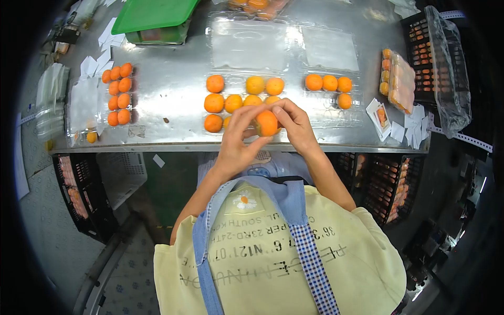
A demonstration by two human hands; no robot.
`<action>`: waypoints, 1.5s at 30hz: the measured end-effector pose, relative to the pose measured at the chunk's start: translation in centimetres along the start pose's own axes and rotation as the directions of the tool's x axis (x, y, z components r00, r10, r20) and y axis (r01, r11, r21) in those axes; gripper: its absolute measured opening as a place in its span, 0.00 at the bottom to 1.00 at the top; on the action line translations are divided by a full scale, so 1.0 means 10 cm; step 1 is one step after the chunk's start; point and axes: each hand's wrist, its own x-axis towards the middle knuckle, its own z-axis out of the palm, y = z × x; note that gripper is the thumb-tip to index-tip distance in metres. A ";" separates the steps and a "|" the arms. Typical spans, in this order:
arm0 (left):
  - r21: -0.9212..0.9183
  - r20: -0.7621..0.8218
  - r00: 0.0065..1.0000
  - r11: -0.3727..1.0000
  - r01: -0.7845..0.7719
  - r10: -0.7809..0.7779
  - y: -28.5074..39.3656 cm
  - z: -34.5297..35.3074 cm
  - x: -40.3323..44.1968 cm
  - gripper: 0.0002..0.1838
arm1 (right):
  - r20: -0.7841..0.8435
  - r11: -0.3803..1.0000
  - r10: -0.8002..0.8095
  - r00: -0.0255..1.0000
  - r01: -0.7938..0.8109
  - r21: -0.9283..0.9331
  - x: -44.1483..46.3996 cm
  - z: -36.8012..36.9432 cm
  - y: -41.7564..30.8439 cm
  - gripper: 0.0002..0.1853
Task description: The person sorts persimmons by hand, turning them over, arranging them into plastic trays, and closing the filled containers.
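Note:
An orange [268,124] is held between my two hands above the front part of the metal table. The fingers and thumb of my left hand [237,137] curve around its left side. My right hand [295,126] closes on it from the upper right, fingers touching its top. Just beyond them lies an open clear plastic clamshell pack [249,48] with several oranges in rows, partly hidden by my hands. To the right, another open clamshell pack [329,50] holds several oranges, most in its back row.
At left, several oranges [118,94] sit in a clear pack. A green-lidded box [155,18] stands at the back left. A closed fruit pack [400,81], paper cards [379,119] and a black crate [422,58] are at right. More crates [391,186] stand below the table [173,147].

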 end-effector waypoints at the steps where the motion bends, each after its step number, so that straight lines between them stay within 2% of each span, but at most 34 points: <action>1: -0.065 -0.020 1.000 0.998 0.021 -0.022 -0.04 0.11 0.01 0.31 | 0.023 1.000 0.011 1.000 -0.012 0.013 -0.04 -0.10 -0.01 0.12; 2: -0.130 -0.038 0.998 0.991 0.040 -0.046 -0.06 0.21 0.03 0.30 | 0.035 1.000 -0.021 0.999 0.021 0.007 -0.09 -0.19 -0.03 0.13; 3: -0.276 -0.013 0.989 0.951 0.141 -0.151 -0.05 0.29 0.05 0.28 | 0.048 0.999 -0.052 0.997 0.052 0.003 -0.13 -0.27 -0.05 0.16; 5: -0.529 0.079 0.939 0.784 0.324 -0.335 -0.02 0.38 0.08 0.25 | 0.100 0.985 -0.146 0.984 0.154 -0.073 -0.23 -0.39 -0.10 0.23; 7: -0.530 0.119 0.928 0.768 0.360 -0.352 -0.07 0.48 0.09 0.25 | 0.182 0.933 -0.258 0.949 0.294 -0.209 -0.32 -0.48 -0.15 0.30; 8: -0.511 0.149 0.920 0.769 0.384 -0.361 -0.09 0.51 0.10 0.25 | 0.187 0.918 -0.243 0.952 0.288 -0.271 -0.35 -0.52 -0.18 0.34; 11: -0.398 0.209 0.880 0.785 0.474 -0.426 -0.16 0.64 0.17 0.27 | 0.187 0.881 -0.209 0.960 0.268 -0.390 -0.38 -0.70 -0.12 0.32; 15: -0.348 0.269 0.831 0.756 0.555 -0.486 0.04 0.73 0.29 0.28 | -0.056 0.992 -0.114 0.992 0.111 -0.054 -0.42 -1.23 -0.03 0.25; 16: -0.268 0.218 0.847 0.805 0.530 -0.485 0.08 0.75 0.32 0.28 | -0.213 0.982 -0.186 0.959 0.175 -0.070 -0.43 -1.49 -0.18 0.22; 17: -0.257 0.191 0.850 0.811 0.526 -0.492 0.04 0.74 0.35 0.25 | -0.358 0.967 -0.255 0.899 0.236 -0.096 -0.44 -1.90 -0.39 0.18; 18: -0.253 0.173 0.863 0.826 0.504 -0.474 -0.02 0.70 0.37 0.23 | -0.310 0.802 -0.461 0.832 0.240 -0.548 -0.50 -2.62 -0.57 0.14; 19: -0.250 0.153 0.876 0.839 0.483 -0.458 -0.07 0.66 0.39 0.22 | -0.517 0.896 -0.394 0.760 0.442 -0.034 -0.55 -2.96 -1.00 0.14; 20: -0.251 0.115 0.886 0.850 0.463 -0.449 -0.07 0.64 0.41 0.18 | -0.616 0.880 -0.457 0.642 0.428 -0.206 -0.65 -3.33 -1.49 0.16; 21: -0.241 0.090 0.893 0.860 0.450 -0.442 -0.11 0.61 0.42 0.18 | -0.596 0.858 -0.483 0.642 0.484 -0.174 -0.77 -3.74 -1.99 0.18; 22: -0.241 0.060 0.899 0.868 0.435 -0.434 -0.15 0.57 0.44 0.17 | -0.694 0.792 -0.555 0.459 0.546 -0.273 -0.78 -4.07 -2.37 0.20; 23: -0.236 0.021 0.901 0.874 0.425 -0.432 -0.18 0.53 0.44 0.17 | -0.724 0.750 -0.578 0.376 0.594 -0.290 -0.78 -4.55 -2.67 0.23; 25: -0.266 -0.092 0.905 0.886 0.379 -0.415 -0.16 0.44 0.46 0.16 | -0.753 0.791 -0.363 0.549 0.609 0.063 -0.90 -5.59 -3.09 0.25; 26: -0.261 -0.161 0.915 0.910 0.323 -0.371 -0.22 0.34 0.45 0.16 | -0.774 0.802 -0.387 0.500 0.598 -0.015 -0.79 -5.67 -3.15 0.26; 27: -0.235 -0.266 0.898 0.927 0.293 -0.351 -0.20 0.26 0.44 0.15 | -0.789 0.808 -0.419 0.449 0.581 -0.099 -0.69 -5.65 -3.21 0.26; 28: -0.212 -0.346 0.881 0.942 0.262 -0.323 -0.26 0.15 0.42 0.15 | -0.792 0.810 -0.511 0.332 0.494 -0.316 -0.44 -4.76 -3.04 0.22; 29: -0.189 -0.423 0.858 0.954 0.232 -0.292 -0.35 0.04 0.38 0.14 | -0.678 0.816 -0.578 0.454 0.344 -0.465 -0.27 -4.31 -2.75 0.20; 30: -0.182 -0.491 0.829 0.962 0.204 -0.268 -0.43 -0.07 0.32 0.14 | -0.537 0.740 -0.627 0.565 0.217 -0.636 -0.10 -3.86 -2.45 0.19; 31: -0.159 -0.536 0.802 0.965 0.211 -0.264 -0.48 -0.14 0.26 0.13 | -0.383 0.605 -0.654 0.653 0.147 -0.782 0.08 -3.40 -2.16 0.19; 32: -0.134 -0.578 0.775 0.967 0.218 -0.255 -0.52 -0.20 0.21 0.13 | -0.284 0.646 -0.575 0.767 0.213 -0.733 0.28 -3.08 -1.81 0.18; 33: -0.110 -0.615 0.749 0.968 0.227 -0.246 -0.55 -0.25 0.15 0.13 | -0.331 0.473 -0.364 0.871 -0.133 -0.871 0.34 -2.59 -1.60 0.17; 34: -0.073 -0.653 0.714 0.960 0.271 -0.252 -0.57 -0.28 0.10 0.11 | -0.123 0.576 -0.296 0.947 0.074 -0.814 0.50 -2.49 -1.11 0.17; 35: -0.040 -0.677 0.699 0.960 0.277 -0.230 -0.60 -0.31 0.05 0.11 | 0.006 0.600 -0.225 0.974 0.143 -0.787 0.59 -2.29 -0.82 0.17; 36: -0.009 -0.697 0.687 0.960 0.281 -0.207 -0.65 -0.33 0.00 0.10 | 0.082 0.586 -0.186 0.979 0.177 -0.791 0.60 -2.04 -0.62 0.17; 37: 0.023 -0.716 0.674 0.959 0.284 -0.183 -0.68 -0.33 -0.04 0.10 | 0.021 0.675 -0.080 0.997 0.070 -0.734 0.57 -1.81 -0.44 0.17; 38: 0.039 -0.736 0.654 0.952 0.303 -0.178 -0.65 -0.32 -0.07 0.09 | 0.110 0.649 -0.145 0.983 0.178 -0.740 0.53 -1.61 -0.30 0.16; 40: 0.094 -0.762 0.630 0.937 0.337 -0.150 -0.74 -0.35 -0.16 0.09 | 0.208 0.556 -0.106 0.972 0.231 -0.798 0.34 -1.21 -0.19 0.16; 41: 0.125 -0.777 0.614 0.924 0.361 -0.135 -0.79 -0.38 -0.25 0.09 | 0.277 0.578 -0.134 0.951 0.303 -0.758 0.26 -1.08 -0.03 0.15; 42: 0.138 -0.781 0.612 0.919 0.368 -0.128 -0.82 -0.39 -0.29 0.09 | 0.321 0.598 -0.086 0.943 0.306 -0.740 0.17 -0.93 0.02 0.17; 45: 0.230 -0.768 0.630 0.870 0.437 -0.113 -0.84 -0.36 -0.35 0.09 | 0.474 0.388 -0.291 0.831 0.555 -0.736 0.07 -0.65 0.24 0.21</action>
